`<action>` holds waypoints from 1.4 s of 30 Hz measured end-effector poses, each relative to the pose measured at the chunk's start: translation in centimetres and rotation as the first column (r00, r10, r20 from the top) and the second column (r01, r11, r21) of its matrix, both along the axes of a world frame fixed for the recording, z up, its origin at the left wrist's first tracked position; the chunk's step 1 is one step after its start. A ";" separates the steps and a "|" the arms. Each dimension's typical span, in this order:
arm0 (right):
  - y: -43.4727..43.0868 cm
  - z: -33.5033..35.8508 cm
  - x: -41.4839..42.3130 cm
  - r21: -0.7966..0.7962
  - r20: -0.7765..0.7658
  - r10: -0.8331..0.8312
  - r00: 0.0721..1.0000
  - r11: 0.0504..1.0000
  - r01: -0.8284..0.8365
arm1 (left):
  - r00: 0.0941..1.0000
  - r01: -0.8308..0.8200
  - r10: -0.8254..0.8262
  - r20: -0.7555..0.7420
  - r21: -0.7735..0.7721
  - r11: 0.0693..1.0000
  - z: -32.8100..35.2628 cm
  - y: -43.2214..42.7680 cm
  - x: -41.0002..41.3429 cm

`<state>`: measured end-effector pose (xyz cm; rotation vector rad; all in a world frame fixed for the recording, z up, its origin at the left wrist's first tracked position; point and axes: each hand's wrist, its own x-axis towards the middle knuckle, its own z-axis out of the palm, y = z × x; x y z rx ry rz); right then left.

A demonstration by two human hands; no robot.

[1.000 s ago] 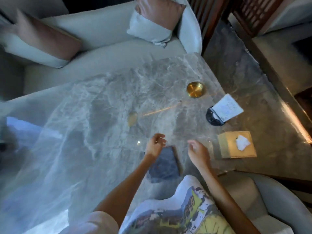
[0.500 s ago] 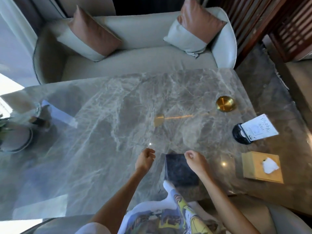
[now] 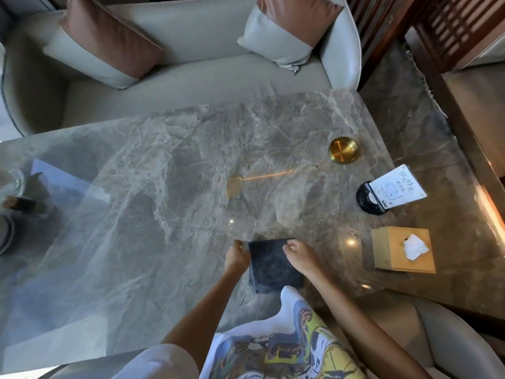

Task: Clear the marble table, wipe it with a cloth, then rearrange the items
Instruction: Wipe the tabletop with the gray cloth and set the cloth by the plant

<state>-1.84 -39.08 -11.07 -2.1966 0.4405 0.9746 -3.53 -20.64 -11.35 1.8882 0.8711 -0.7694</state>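
Observation:
A dark blue folded cloth [image 3: 273,265] lies flat on the grey marble table [image 3: 153,187] near its front edge. My left hand [image 3: 237,255] holds the cloth's far left corner with curled fingers. My right hand [image 3: 300,255] pinches the far right corner. Along the table's right end stand a round brass dish [image 3: 343,149], a white sign card on a black round base [image 3: 393,188] and a wooden tissue box [image 3: 393,253] with a white tissue sticking up.
A grey sofa [image 3: 191,86] with two brown-and-grey cushions runs behind the table. A grey chair [image 3: 437,332] sits at the front right. At the far left edge are a glass object [image 3: 13,179] and a dark round dish [image 3: 5,231], partly cut off.
Both hands have closed in on the cloth's far corners; half a second ago they hovered beside it. The view has swung left and steadied over the table.

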 end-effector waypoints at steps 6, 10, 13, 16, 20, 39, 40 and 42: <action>-0.3 -1.2 -0.7 0.039 -0.101 0.069 0.993 0.997 -0.066 | 0.989 0.022 -0.022 -0.144 -0.005 1.000 -1.6 -2.3 -0.4; -1.0 -1.8 -1.0 0.081 -0.153 0.104 0.983 0.992 -0.092 | 0.978 -0.033 0.047 -0.203 0.071 0.997 -2.7 -3.3 -0.9; -1.4 -2.2 -1.0 0.122 -0.181 0.064 0.981 0.992 -0.042 | 0.964 -0.078 0.083 -0.251 0.030 0.997 -3.3 -3.8 -0.7; -1.6 -2.4 -1.2 0.140 -0.185 0.016 0.983 0.990 0.010 | 0.957 -0.147 0.126 -0.263 -0.063 0.987 -3.1 -4.2 -0.2; -1.4 -2.3 -1.5 0.258 -0.246 -0.099 0.964 0.952 0.164 | 0.973 -0.187 0.135 -0.188 -0.295 0.937 -1.9 -4.6 -0.1; 6.2 2.8 5.6 0.713 -0.622 -0.212 0.754 0.243 0.657 | 0.843 0.203 -0.339 0.417 0.336 0.920 7.9 -3.7 2.9; 6.9 3.4 5.7 0.713 -0.620 -0.188 0.762 0.272 0.647 | 0.849 0.198 -0.361 0.386 0.402 0.894 8.1 -3.3 2.8; 8.8 4.7 5.9 0.714 -0.589 -0.150 0.794 0.365 0.598 | 0.842 0.225 -0.423 0.333 0.497 0.838 8.3 -2.5 2.7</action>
